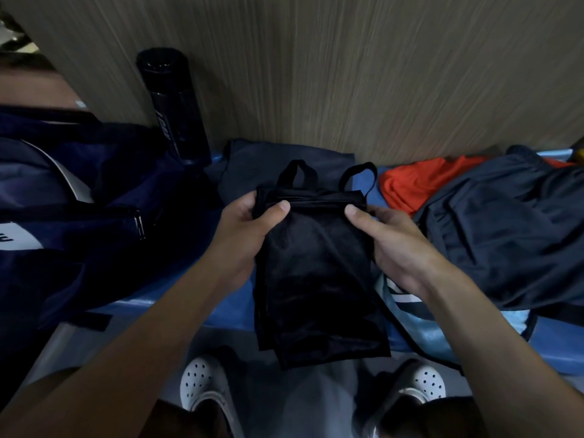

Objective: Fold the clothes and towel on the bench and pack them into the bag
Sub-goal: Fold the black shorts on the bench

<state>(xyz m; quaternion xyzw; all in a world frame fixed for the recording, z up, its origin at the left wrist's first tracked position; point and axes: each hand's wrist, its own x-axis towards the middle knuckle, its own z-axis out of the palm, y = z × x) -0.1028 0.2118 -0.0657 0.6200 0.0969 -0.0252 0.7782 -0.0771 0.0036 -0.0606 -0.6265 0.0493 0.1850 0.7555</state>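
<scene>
Left hand (pixel 243 229), right hand (pixel 392 245), gripping black mesh pouch (pixel 316 273), blue bench (pixel 556 343) below

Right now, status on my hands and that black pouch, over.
Left grip, right grip both pinching black mesh pouch at top edge. Orange garment, dark garment unfolded on bench, right side. Navy bag left.
</scene>
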